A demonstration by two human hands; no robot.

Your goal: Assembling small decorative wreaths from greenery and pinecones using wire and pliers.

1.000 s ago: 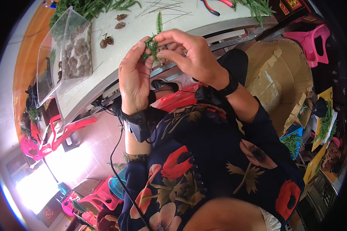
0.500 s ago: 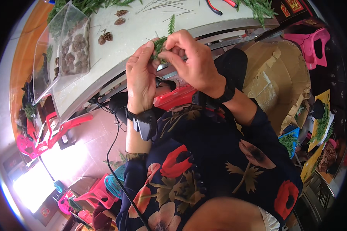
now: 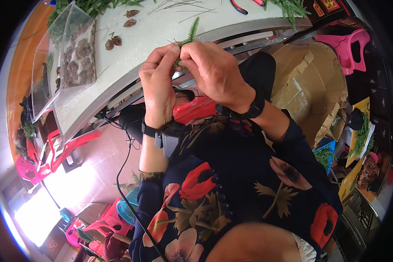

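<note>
A small green artificial pine sprig (image 3: pixel 193 30) is held between my two hands, above the near edge of the table. My left hand (image 3: pixel 159 78) pinches its lower part between thumb and fingers. Closed over the same spot from the right, my right hand (image 3: pixel 214 72) has its thumb and fingertips meeting those of the left. The sprig's tip points up and away from me. Thin dark wire ends stick out by the left fingertips. Most of the sprig's base is hidden by my fingers.
On the white table (image 3: pixel 135 43) lie pine cones (image 3: pixel 116 40), thin wires (image 3: pixel 183 6) and red-handled pliers (image 3: pixel 239 6). A clear plastic box (image 3: pixel 76 65) of pine cones stands at the left. More greenery (image 3: pixel 292 11) lies at the far right. A cardboard box (image 3: pixel 310 87) is below right.
My right hand has turned and closed in over the sprig, covering more of its lower part. The view has shifted slightly, and my hands remain together at the table edge.
</note>
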